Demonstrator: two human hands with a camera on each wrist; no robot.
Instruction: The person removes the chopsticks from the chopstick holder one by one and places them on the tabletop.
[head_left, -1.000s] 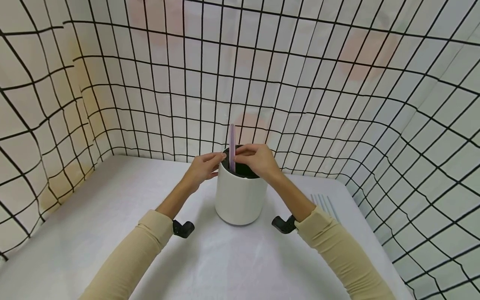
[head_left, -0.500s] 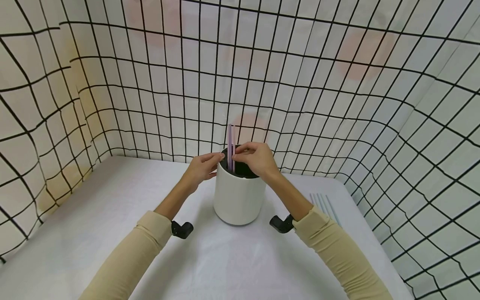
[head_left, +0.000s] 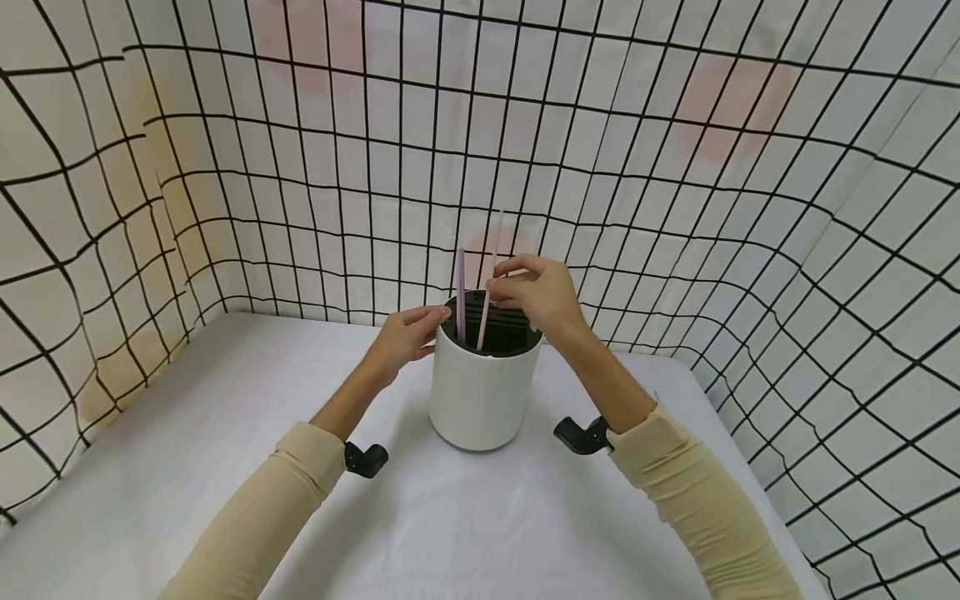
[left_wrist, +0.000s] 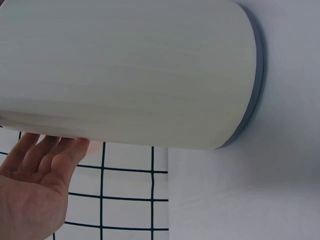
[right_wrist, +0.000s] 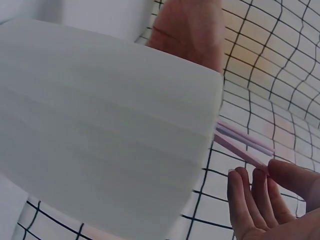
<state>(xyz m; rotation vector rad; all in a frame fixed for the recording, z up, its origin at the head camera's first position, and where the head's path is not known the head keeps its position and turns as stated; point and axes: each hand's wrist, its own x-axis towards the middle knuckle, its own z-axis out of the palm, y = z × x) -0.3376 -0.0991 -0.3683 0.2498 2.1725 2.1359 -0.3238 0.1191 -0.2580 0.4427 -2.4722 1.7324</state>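
Observation:
A white cylindrical container (head_left: 483, 400) with a dark inside stands upright on the table. My left hand (head_left: 405, 337) holds its rim at the left, thumb at the edge; in the left wrist view, the fingers (left_wrist: 65, 155) lie against its outer wall. Between thumb and fingertips, my right hand (head_left: 543, 296) pinches a thin pale pink straw (head_left: 495, 237) above the opening. This straw slants, its lower end inside the container. Purplish straws (head_left: 461, 287) stand close together at the left inside. In the right wrist view, the pinched straw (right_wrist: 240, 151) runs from the rim to my fingertips.
The white-covered table (head_left: 480, 525) is bordered by a black wire grid (head_left: 405, 158) at the back and sides. By my right sleeve (head_left: 690, 500) shows the tip of a pale blue straw (head_left: 657, 395); the sleeve hides the others there.
My right hand has risen and moved right, drawing the pink straw up and away from the purplish ones. My left hand stays at the rim. The right sleeve now covers most of the blue straws.

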